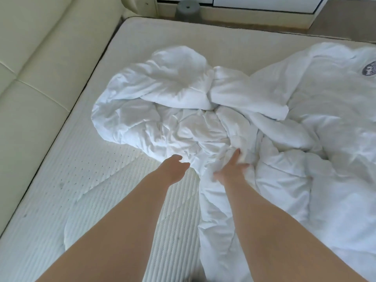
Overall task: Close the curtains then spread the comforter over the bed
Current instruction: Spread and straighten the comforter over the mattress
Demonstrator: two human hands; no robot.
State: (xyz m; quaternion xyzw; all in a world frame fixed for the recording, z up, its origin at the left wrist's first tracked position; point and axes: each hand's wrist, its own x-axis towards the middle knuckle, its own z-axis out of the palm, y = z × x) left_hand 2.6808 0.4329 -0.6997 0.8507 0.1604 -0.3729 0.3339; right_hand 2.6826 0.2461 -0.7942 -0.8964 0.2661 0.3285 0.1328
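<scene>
A white comforter [234,110] lies crumpled in a heap across the middle and right of the bare mattress [85,186], with one strip trailing toward me. My left hand [175,169] hovers at the heap's near edge, fingers apart, holding nothing. My right hand [232,169] rests on the folds with fingers spread and blurred; I cannot tell whether it grips the fabric. No curtains are in view.
A cream padded headboard [34,82] runs along the left side of the bed. Beyond the far edge are a grey round object [187,7] on the floor, a pale baseboard and white cabinet fronts [264,3]. A round dark label [369,71] shows on the comforter at right.
</scene>
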